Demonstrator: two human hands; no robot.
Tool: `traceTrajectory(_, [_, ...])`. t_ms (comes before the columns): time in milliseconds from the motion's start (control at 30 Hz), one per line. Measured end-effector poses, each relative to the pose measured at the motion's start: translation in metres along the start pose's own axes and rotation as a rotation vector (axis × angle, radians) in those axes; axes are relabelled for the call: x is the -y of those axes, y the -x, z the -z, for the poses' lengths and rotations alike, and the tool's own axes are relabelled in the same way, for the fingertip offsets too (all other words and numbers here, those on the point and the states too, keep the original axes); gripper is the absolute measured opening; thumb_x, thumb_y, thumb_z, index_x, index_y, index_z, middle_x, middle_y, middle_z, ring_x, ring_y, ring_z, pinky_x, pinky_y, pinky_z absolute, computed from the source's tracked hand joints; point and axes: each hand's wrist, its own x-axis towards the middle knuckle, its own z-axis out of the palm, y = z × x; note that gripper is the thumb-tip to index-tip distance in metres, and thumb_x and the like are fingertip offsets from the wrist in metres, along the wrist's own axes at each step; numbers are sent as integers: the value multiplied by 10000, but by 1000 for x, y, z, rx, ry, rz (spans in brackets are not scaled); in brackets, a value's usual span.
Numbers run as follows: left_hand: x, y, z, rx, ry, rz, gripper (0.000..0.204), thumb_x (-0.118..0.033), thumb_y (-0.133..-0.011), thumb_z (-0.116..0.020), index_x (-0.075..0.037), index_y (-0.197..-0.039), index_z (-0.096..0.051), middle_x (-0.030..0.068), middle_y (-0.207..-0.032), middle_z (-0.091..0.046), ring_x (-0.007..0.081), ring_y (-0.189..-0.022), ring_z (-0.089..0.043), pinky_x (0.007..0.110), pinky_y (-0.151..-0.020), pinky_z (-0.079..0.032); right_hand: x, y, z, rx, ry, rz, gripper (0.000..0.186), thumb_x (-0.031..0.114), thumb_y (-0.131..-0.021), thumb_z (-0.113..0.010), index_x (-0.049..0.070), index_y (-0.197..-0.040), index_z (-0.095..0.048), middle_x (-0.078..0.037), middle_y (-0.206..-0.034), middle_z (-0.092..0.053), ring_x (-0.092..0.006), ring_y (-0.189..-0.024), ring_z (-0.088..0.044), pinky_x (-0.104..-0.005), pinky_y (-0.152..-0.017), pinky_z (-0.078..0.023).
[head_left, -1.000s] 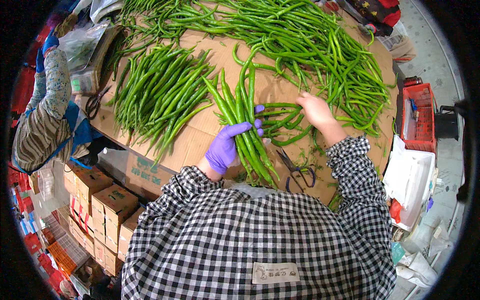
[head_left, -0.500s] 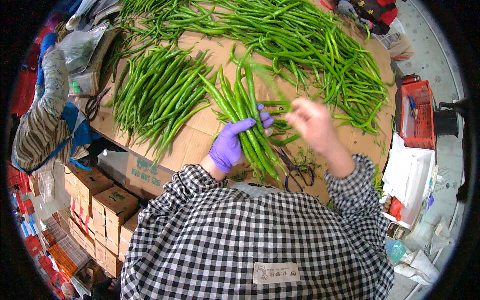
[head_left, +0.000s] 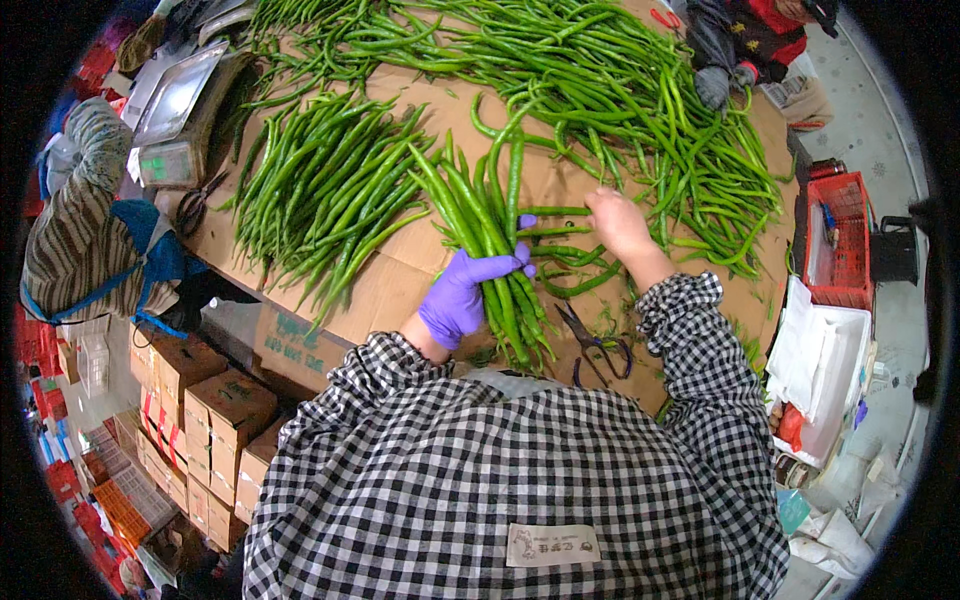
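My left hand (head_left: 458,300), in a purple glove, is closed around a bunch of long green chili peppers (head_left: 487,240), their tips fanning upward and away from me. Beside it on the right, my bare right hand (head_left: 622,228) has its fingertips pinched together at a green chili pepper (head_left: 608,172); the fingers partly hide where they meet it. Several loose peppers (head_left: 575,255) lie between the two hands. Just below these rest dark-handled scissors (head_left: 597,346) with their blades apart. A neat pile of peppers (head_left: 325,190) lies to the left on the cardboard-covered table (head_left: 375,285).
A large heap of peppers (head_left: 640,90) spreads over the far side and right. At far right is a co-worker's gloved hand (head_left: 712,87); another person's striped sleeve (head_left: 75,240) is at left. A red crate (head_left: 838,240), white box (head_left: 825,370) and stacked cartons (head_left: 215,420) flank the table.
My right hand has moved slightly up and away, and the blurred pepper near it is no longer in motion. My left hand keeps its bunch. The co-worker's gloved hand has come over the heap's edge.
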Motion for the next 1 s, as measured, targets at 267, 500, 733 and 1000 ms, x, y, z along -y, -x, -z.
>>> traceTrajectory(267, [-6, 3, -11, 45, -279, -81, 767, -156, -760, -717, 42, -1424, -389, 55, -973, -595, 198, -917, -576, 340, -888, -469, 1, 2, 44, -293, -252, -217, 188, 179, -928, -598, 26, -1028, -550, -202, -902, -670, -400, -844, -647, -485, -716, -510])
traceTrajectory(500, [-10, 6, -20, 72, -216, -118, 757, -163, -759, -705, 49, -1413, -391, 63, -975, -585, 206, -912, -570, 348, -878, -468, -4, 34, 72, -484, -291, -191, 254, 182, -913, -637, 24, -1110, -614, -195, -919, -679, -365, -839, -658, -421, -723, -514])
traceTrajectory(733, [-14, 6, -23, 64, -202, -147, 720, -123, -777, -684, 47, -1412, -390, 76, -988, -611, 218, -922, -589, 346, -869, -476, 15, 62, 79, -404, -856, -317, 189, 118, -944, -597, -36, -1053, -596, -58, -750, -611, -116, -666, -552, -274, -607, -435])
traceTrajectory(1000, [-8, 3, -21, 17, -134, -118, 643, -128, -838, -669, 22, -1411, -419, 49, -1005, -637, 183, -934, -604, 314, -889, -490, 79, 103, 108, -182, -1413, -208, 210, 142, -980, -506, -19, -1065, -612, 9, -741, -572, -63, -680, -491, -212, -626, -380])
